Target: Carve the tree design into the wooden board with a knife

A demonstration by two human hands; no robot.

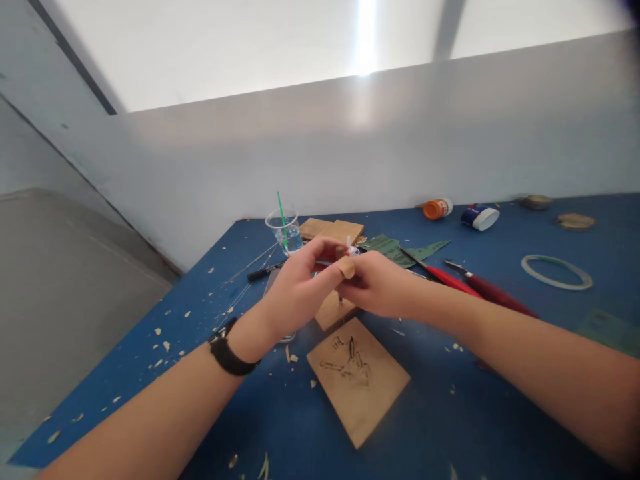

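Observation:
Both hands meet above the middle of the blue table. My left hand [305, 283], with a black watch on its wrist and a tan covering on the thumb tip, has its fingers bent around something small that I cannot make out. Against it, my right hand [373, 280] is closed, and a small white tip [349, 245] sticks up between the two. A wooden block [330, 313] lies partly hidden under the hands. Nearer to me rests a square wooden board [370, 407] with dark carved marks.
On the blue table [320, 427], a plastic cup [290, 235] with a green straw stands behind. Red-handled tools [453, 281], green sandpaper [385, 245], an orange jar [437, 209], a blue jar [480, 217] and a tape ring [556, 272] lie at the right. Wood chips are scattered about.

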